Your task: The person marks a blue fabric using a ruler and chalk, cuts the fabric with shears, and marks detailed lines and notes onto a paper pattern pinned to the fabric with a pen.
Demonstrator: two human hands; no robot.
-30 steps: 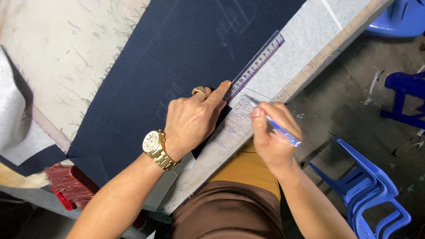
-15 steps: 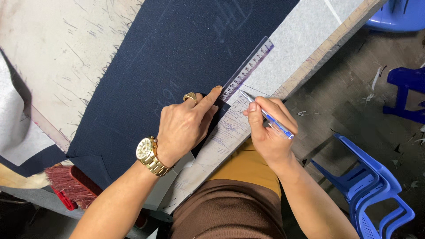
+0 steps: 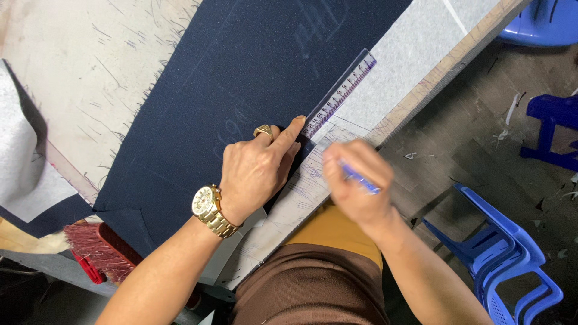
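Observation:
A dark navy cloth [image 3: 229, 90] lies spread over the worktable. Along its right edge rests a clear plastic ruler [image 3: 340, 93]. My left hand [image 3: 256, 168], with a gold ring and a gold wristwatch, presses the ruler's near end down with the index finger stretched out. My right hand [image 3: 355, 186] is blurred with motion beside the ruler and grips a blue pen [image 3: 360, 179] over the pale grey interfacing [image 3: 409, 66] at the table's edge.
A red brush [image 3: 96, 253] lies at the table's near left corner. Pale fabric [image 3: 24, 168] covers the left side. Blue plastic chairs [image 3: 506, 259] stand on the floor to the right, with scraps scattered about.
My right hand with the pen has slid down along the ruler toward me and is now blurred. My left hand stays pressed on the ruler.

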